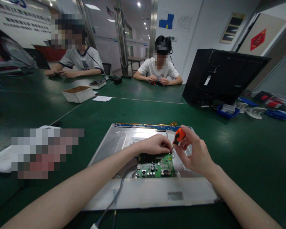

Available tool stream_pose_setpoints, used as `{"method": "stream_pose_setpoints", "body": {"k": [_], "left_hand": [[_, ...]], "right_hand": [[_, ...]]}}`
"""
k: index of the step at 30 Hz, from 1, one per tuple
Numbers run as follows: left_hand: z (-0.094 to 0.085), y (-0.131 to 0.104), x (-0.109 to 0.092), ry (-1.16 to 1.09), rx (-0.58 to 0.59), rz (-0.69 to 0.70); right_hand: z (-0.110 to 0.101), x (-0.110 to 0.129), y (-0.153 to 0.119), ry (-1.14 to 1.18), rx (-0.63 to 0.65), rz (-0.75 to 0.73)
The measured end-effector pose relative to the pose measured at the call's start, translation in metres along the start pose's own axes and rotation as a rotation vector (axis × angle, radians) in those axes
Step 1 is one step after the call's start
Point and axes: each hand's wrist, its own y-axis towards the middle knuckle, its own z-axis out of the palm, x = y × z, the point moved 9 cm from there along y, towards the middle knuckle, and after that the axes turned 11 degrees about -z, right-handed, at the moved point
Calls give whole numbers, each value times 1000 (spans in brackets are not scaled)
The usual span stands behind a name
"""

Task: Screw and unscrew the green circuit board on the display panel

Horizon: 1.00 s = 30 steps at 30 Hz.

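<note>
R hand (197, 155) pinches orange/blk screwdriver (179, 135), tip nr green PCB (156, 168); L hand (156, 144) curled, can't tell what's held.

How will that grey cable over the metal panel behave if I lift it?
The grey cable is probably floppy, since it curves loosely over the metal panel. Its pale end, past the panel's near edge, would likely dangle. A pull might tug the green circuit board it runs toward.

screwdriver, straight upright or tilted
Tilted: the screwdriver in the right hand slants, its orange handle up to the right, shaft running down-left toward the green circuit board.
</note>
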Motion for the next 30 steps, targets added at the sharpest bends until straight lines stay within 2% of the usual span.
{"method": "stream_pose_setpoints", "body": {"k": [21,30], "left_hand": [[0,-1,-1,19,0,-12],[1,0,-1,-3,13,7]], "right_hand": [[1,-1,-1,27,16,27],[-1,-1,1,-28,0,3]]}}
